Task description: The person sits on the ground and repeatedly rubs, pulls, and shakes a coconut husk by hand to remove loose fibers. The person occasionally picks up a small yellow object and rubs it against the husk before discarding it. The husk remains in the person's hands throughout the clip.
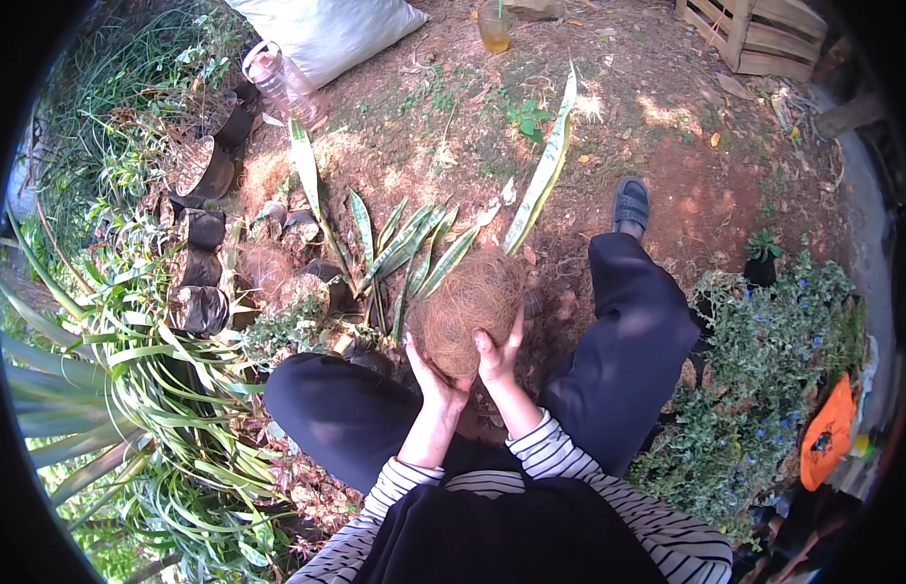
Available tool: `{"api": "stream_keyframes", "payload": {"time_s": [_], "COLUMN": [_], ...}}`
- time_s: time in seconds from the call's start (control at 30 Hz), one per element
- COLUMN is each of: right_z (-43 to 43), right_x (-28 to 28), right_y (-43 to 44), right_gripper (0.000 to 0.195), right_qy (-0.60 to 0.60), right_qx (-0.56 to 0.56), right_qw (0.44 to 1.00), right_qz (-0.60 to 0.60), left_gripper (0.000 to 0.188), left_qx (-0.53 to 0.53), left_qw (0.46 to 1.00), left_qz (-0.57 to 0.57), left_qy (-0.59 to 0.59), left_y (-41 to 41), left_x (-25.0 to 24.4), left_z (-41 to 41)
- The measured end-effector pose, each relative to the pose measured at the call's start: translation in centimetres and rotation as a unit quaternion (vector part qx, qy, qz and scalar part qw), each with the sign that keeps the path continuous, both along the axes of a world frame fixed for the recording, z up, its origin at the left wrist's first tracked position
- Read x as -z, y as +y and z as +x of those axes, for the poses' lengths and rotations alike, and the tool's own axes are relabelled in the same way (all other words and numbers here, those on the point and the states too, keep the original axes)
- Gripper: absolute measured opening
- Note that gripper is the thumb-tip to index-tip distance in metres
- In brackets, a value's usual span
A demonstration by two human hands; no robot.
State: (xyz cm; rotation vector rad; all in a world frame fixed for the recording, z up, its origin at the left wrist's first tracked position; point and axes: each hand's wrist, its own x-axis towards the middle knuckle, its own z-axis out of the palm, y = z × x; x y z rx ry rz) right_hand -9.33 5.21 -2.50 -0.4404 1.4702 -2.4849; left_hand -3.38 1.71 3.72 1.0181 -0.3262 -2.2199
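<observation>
Between my two hands is a large ball of brown coir fibre (460, 314). My left hand (433, 379) cups its lower left side, fingers running underneath it. On the right, my right hand (501, 354) presses against the ball with the thumb on its front face. A tall variegated snake plant leaf (544, 168) rises from behind the fibre; where its base sits is hidden. Shorter snake plant leaves (409, 244) stand just left of the ball, and one of them overlaps its upper edge.
Left lie dark pots (210, 171), loose fibre (266, 266) and strappy plants (182, 387). A pink bottle (288, 84) leans by a white sack (343, 33). Beyond are a glass of amber drink (494, 31) and a wooden crate (759, 33). Blue-flowered plants (752, 394) grow right, near an orange item (827, 434).
</observation>
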Motion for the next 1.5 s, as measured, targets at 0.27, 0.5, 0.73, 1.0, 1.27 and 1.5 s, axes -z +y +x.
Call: {"api": "stream_keyframes", "payload": {"time_s": [0.27, 0.5, 0.73, 1.0, 1.27, 1.5], "right_z": [-0.7, -0.7, -2.9, -2.1, -0.7, -2.6], "right_x": [-1.2, -2.5, -4.0, -3.4, -0.4, 0.2], "right_y": [0.0, 0.1, 0.5, 1.0, 0.4, 1.5], "right_gripper": [0.101, 0.093, 0.092, 0.102, 0.084, 0.082], "right_qy": [-0.055, -0.069, 0.288, -0.037, -0.115, -0.354], "right_qx": [-0.161, -0.282, -0.282, -0.418, -0.321, -0.246], "right_qw": [0.985, 0.957, 0.858, 0.901, 0.938, 0.888], "right_qz": [-0.039, -0.003, 0.319, 0.108, 0.059, -0.162], "left_gripper": [0.085, 0.072, 0.066, 0.060, 0.057, 0.084], "left_qx": [0.147, 0.129, 0.122, 0.111, 0.016, 0.192], "left_qw": [0.988, 0.984, 0.987, 0.988, 0.997, 0.970], "left_qz": [-0.055, -0.122, -0.093, -0.097, -0.076, 0.149], "left_qy": [0.009, 0.034, 0.047, 0.051, 0.023, 0.010], "left_y": [-3.5, -5.1, -4.5, -4.5, -3.6, 0.0], "left_x": [0.5, 7.5, 9.5, 10.3, 8.3, 6.9], "left_z": [1.8, 3.2, 3.1, 3.8, 3.1, 2.8]}}
